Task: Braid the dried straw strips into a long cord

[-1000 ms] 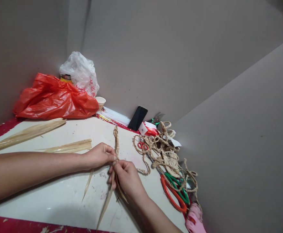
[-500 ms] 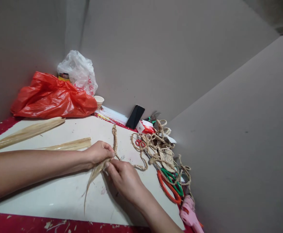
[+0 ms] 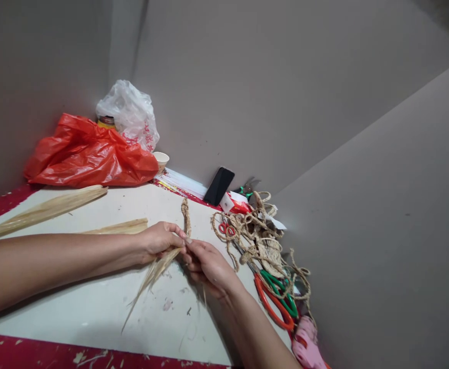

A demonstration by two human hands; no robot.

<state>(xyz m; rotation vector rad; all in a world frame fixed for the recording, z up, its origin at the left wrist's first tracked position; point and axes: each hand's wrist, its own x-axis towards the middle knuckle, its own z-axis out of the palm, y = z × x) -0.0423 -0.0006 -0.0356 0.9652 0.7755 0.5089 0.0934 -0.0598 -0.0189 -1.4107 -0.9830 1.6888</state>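
Observation:
My left hand [image 3: 159,240] and my right hand [image 3: 206,264] meet at the near end of a braided straw cord [image 3: 186,216] that runs away from me over the white tabletop [image 3: 94,302]. Both hands are closed in a pinch on the cord where the braid ends. Loose pale straw strands [image 3: 149,279] fan out from under my left hand toward me. A few thin strands hang below my right hand.
Two flat dried husk leaves [image 3: 43,210] [image 3: 119,226] lie at left. A red plastic bag [image 3: 89,154], a white bag [image 3: 130,115] and a small cup [image 3: 160,159] sit in the corner. A phone [image 3: 219,186], tangled cord [image 3: 257,236], small red scissors [image 3: 224,229], orange and green scissors [image 3: 276,302] lie right.
The loose strands have swung from under my right hand to my left hand's side. My right hand has turned and moved up close beside my left.

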